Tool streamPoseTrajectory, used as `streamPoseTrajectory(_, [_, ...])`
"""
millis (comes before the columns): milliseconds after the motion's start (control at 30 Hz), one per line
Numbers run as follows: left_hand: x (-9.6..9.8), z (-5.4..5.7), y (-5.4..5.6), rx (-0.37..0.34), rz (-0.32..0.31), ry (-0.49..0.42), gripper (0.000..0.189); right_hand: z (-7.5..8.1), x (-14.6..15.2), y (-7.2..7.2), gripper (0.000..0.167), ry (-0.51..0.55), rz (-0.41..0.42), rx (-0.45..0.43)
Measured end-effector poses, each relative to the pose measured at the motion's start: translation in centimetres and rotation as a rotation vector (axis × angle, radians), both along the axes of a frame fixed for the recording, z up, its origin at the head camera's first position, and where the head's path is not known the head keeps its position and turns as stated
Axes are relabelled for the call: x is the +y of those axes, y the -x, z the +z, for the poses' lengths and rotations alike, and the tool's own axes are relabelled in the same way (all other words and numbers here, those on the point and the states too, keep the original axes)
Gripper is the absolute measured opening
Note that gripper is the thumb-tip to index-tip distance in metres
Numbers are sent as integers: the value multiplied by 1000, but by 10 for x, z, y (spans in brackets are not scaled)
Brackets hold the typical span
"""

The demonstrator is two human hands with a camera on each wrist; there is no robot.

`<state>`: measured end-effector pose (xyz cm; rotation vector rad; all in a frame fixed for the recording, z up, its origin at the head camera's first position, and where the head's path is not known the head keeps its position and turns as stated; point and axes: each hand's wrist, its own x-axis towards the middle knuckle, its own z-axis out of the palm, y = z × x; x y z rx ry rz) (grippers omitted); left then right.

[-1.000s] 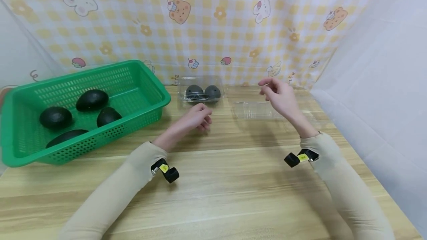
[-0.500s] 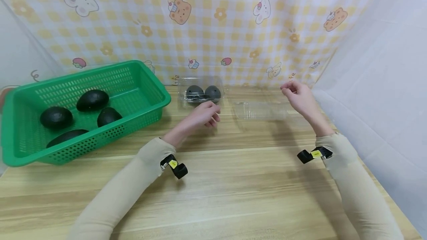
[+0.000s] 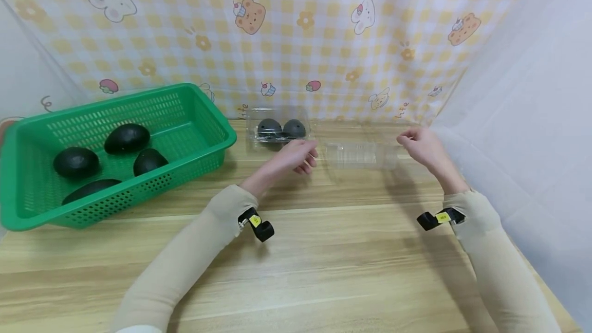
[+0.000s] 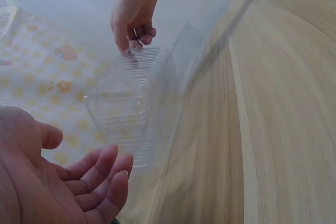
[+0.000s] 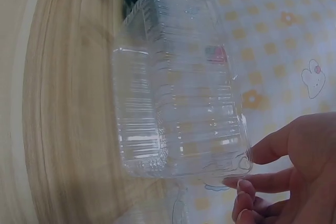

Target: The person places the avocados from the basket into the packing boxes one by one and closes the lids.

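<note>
A clear plastic clamshell container (image 3: 358, 155) with ribbed walls lies on the table between my hands. My right hand (image 3: 423, 145) pinches the corner of its rim at the right end; the right wrist view shows thumb and fingertips at that corner of the container (image 5: 181, 93). My left hand (image 3: 298, 155) hovers at the container's left end, and in the left wrist view its fingers (image 4: 97, 182) are loosely bent with nothing in them. Behind the left hand stands another clear container (image 3: 252, 127) holding two dark avocados (image 3: 294, 128).
On the left sits a green basket (image 3: 224, 140) with several dark avocados, one avocado (image 3: 127, 137) near its back wall. A checked curtain (image 3: 319, 35) hangs along the table's back edge. White sheeting (image 3: 522, 117) borders the right side.
My right hand has moved right and down from above the container to its right-end corner. My left hand has shifted right, from below the filled container toward the other container's left end.
</note>
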<state>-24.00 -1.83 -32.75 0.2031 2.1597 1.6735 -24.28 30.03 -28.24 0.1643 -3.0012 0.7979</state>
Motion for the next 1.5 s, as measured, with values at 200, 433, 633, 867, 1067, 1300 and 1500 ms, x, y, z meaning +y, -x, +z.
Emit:
streamPoseTrajectory(200, [8,-4,3,17,-8,16,52,-6,6,-3,43,25,-16,-69])
streamPoseTrajectory(433, [14,-9,5,47,-34,11,52,-14,6,-10,37,103,-21,-150])
streamPoseTrajectory(633, [15,-13,4,106,-58,48,39,-18,3,-19,39,212,0,-231])
streamPoseTrajectory(867, [11,-18,6,178,-111,136,36,-25,4,-27,39,262,18,-309])
streamPoseTrajectory(1067, [6,-16,-1,164,-147,204,35,-31,4,-36,35,275,35,-379])
streamPoseTrajectory(1300, [-1,-16,-7,161,-196,210,29,-35,5,-40,37,285,62,-442])
streamPoseTrajectory(1500, [-4,-10,-15,144,-252,232,28,-37,4,-40,39,286,70,-436])
